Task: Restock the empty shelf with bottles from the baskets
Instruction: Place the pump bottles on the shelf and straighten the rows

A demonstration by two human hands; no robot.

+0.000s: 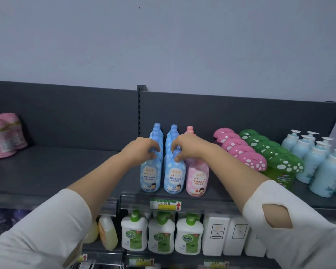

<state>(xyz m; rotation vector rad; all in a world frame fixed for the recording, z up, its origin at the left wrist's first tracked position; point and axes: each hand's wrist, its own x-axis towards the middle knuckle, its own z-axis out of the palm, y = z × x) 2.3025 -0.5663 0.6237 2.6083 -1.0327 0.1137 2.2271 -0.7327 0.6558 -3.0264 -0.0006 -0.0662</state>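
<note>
The left blue bottle [150,176] and the right blue bottle [174,177] stand upright side by side at the front edge of the top shelf [66,171], each heading a row of its own kind. My left hand [142,150] curls its fingers round the first one's neck; my right hand [186,145] pinches the second one's cap. Just beside stands a pink bottle [197,178] (same shape), then pink-capped bottles [241,152], green-capped bottles [275,158] and pump bottles [318,171]. Soap bottles [134,233] stand on the level below.
</note>
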